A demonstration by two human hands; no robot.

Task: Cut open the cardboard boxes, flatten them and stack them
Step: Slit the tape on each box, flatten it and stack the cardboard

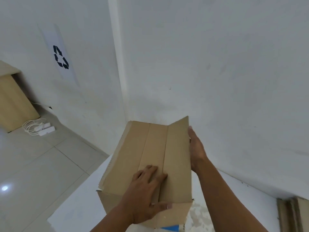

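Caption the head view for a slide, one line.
Left hand flat on the top flaps and right hand against the side steady a cardboard box on a white table near a recycling sign.

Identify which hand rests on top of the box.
The left hand: it lies on the box top, while the right hand touches its side.

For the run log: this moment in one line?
left hand: presses top of brown cardboard box | right hand: flat against its raised right flap

A cardboard box (147, 158) sits on the white table (75, 203); white power strips (46, 129) lie on the floor (41, 158).
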